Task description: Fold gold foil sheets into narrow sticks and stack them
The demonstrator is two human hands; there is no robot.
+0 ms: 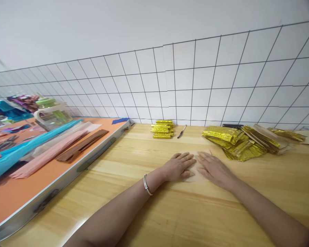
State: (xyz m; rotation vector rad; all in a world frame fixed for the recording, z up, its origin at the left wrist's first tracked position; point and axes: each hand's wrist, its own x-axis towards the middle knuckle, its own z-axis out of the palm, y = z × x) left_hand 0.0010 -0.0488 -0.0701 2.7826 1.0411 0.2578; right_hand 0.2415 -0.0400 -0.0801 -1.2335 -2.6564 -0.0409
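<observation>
Flat on the wooden table lies my left hand, wearing a bracelet at the wrist, its fingers stretched out. My right hand lies opposite it, fingers extended and slightly blurred. Between and under both palms is a pale, thin sheet, close to the table's colour; most of it is covered by the hands. Beyond my left hand stands a small stack of gold foil bundles. A pen lies just right of that stack. Past my right hand spreads a loose pile of gold foil strips.
To the left, an orange-topped table with a metal edge holds folded brown paper, pink paper, turquoise paper and a green-lidded jug. A white tiled wall runs behind the wooden table.
</observation>
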